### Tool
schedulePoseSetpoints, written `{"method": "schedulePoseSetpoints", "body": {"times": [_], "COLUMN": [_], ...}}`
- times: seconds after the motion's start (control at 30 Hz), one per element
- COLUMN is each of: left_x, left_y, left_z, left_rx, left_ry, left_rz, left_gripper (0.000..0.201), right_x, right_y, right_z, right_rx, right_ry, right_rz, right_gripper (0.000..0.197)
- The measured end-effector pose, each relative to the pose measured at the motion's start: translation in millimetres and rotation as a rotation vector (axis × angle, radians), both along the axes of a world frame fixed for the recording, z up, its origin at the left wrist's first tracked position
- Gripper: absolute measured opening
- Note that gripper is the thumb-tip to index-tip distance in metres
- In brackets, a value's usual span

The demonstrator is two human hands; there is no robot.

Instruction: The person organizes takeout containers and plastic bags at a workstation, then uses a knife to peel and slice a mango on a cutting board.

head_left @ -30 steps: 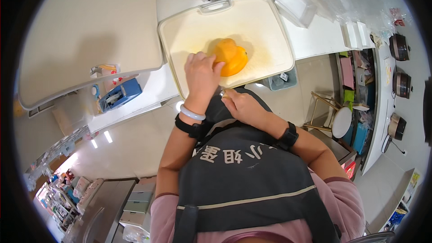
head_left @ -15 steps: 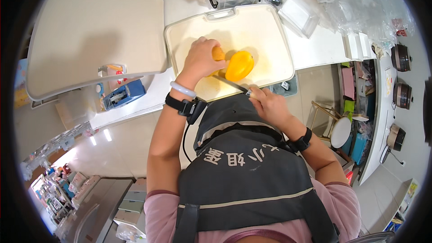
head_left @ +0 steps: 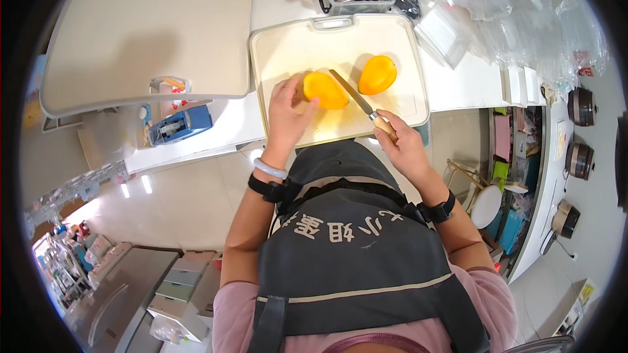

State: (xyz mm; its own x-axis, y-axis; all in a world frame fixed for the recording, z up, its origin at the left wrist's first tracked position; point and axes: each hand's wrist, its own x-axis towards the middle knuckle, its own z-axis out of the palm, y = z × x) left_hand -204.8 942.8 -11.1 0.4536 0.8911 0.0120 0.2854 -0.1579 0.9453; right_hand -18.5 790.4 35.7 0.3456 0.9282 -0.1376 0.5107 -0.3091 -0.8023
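On the cream cutting board (head_left: 288,42) are two yellow-orange mango pieces with smooth, bright faces up. My left hand (head_left: 288,108) is at the left mango piece (head_left: 325,91), its thumb on the near edge and its fingers curled at the left side. The other mango piece (head_left: 378,74) lies apart, farther right and a little farther away. My right hand (head_left: 400,144) grips a knife (head_left: 353,95) by its pale wooden handle. The blade slants up and left between the two pieces, its tip close to the left piece.
Behind the board stands a clear bin (head_left: 360,3) of metal tools with a yellow paper on top. Clear plastic boxes (head_left: 441,33) and bags are at the far right. A large cream panel (head_left: 150,19) and a blue tape dispenser (head_left: 182,124) are at the left.
The knife has come away from the left mango piece and now points up and left between the pieces. The left piece shows its bright face. The other piece sits farther right and away.
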Motion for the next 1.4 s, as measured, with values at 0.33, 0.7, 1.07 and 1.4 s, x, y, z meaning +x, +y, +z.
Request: {"method": "schedulePoseSetpoints", "body": {"times": [0.33,0.7,1.07,1.4], "left_x": [13.3,18.5,19.7,27.3], "left_y": [-4.5,-1.5,3.8,-1.4], "left_z": [-3.1,5.0,11.5,10.9], "left_rx": [0.105,0.093,0.110,0.093], "left_ry": [0.037,0.209,0.255,0.270], "left_rz": [-0.056,-0.052,-0.048,-0.017], "left_gripper": [0.067,0.083,0.087,0.079], "right_x": [-16.3,-27.2,-29.0,-28.7], "right_y": [21.3,28.9,31.5,17.2], "right_z": [14.2,7.8,7.3,23.9], "right_rx": [0.105,0.116,0.107,-0.021], "right_ry": [-0.308,-0.539,-0.595,-0.583], "right_rz": [0.197,0.231,0.225,0.236], "right_gripper": [0.038,0.038,0.037,0.036]}}
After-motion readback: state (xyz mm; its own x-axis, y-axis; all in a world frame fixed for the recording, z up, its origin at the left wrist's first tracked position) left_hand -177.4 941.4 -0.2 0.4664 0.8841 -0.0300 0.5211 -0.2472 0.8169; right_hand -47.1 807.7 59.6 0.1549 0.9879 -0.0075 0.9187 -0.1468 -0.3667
